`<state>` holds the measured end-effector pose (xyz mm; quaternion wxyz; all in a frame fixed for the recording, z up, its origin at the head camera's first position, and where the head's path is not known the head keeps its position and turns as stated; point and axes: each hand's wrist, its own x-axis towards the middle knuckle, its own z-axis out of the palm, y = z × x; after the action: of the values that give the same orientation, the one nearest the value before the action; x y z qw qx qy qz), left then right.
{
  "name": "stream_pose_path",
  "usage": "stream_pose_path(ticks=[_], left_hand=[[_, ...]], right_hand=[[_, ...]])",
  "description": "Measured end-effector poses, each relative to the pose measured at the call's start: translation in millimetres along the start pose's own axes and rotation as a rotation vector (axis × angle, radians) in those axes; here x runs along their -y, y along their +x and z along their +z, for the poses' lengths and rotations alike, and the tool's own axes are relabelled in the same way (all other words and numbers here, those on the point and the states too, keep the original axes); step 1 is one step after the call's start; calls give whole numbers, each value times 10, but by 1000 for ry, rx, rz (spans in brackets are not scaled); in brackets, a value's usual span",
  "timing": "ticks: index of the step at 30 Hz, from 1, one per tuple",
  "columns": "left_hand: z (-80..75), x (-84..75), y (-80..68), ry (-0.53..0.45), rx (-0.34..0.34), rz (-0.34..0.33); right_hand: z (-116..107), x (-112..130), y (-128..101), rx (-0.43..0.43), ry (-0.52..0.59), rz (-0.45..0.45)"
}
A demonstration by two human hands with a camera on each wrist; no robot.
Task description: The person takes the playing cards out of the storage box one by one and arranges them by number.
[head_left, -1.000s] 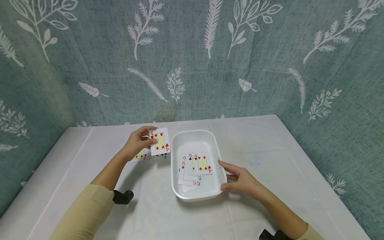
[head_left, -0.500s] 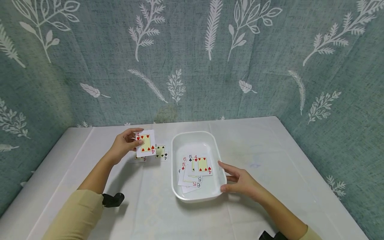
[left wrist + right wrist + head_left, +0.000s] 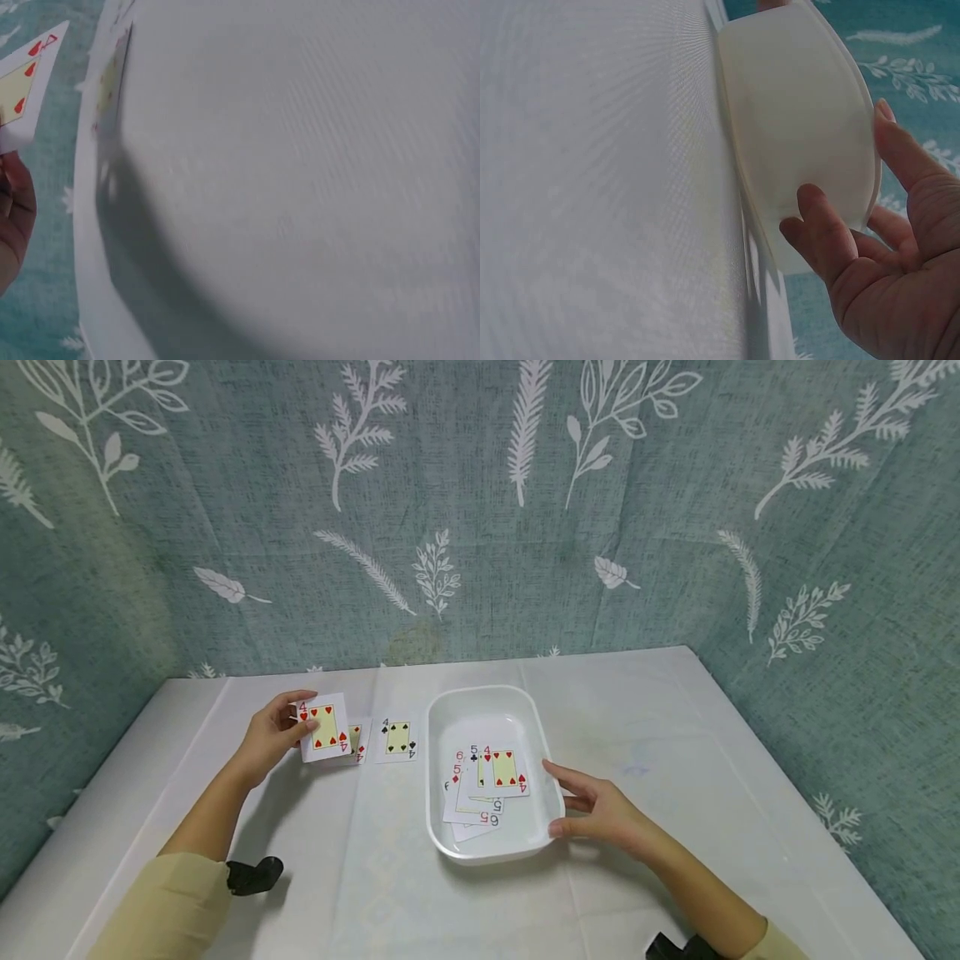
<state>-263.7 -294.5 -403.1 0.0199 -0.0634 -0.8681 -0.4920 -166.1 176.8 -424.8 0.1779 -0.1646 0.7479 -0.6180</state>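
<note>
**Fours being laid out beside the tray**

The left hand (image 3: 268,739) pinches a white four-of-hearts playing card (image 3: 324,727) by its edge, face up, just over the white tablecloth (image 3: 675,727) and overlapping a red four card (image 3: 359,741) that lies flat beside a four-of-spades card (image 3: 397,738). The right hand (image 3: 600,810), fingers loosely bent, steadies the near right rim of the white rectangular plastic tray (image 3: 487,700), which holds a loose heap of fours, fives and sixes (image 3: 483,781). The step in hand looks like setting this four into the row; that calls for lowering it flat left of the red four and releasing it.
</note>
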Motion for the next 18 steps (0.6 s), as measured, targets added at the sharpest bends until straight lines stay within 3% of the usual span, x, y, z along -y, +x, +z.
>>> stream_pose_path(ticks=[8,18], left_hand=[[-99,81,-60,93,-35,14],[-191,161,-90,245,-38,-31]], right_hand=[[-13,-8,1,6,1,-6],[-16,-14,-6,12,13,-3]])
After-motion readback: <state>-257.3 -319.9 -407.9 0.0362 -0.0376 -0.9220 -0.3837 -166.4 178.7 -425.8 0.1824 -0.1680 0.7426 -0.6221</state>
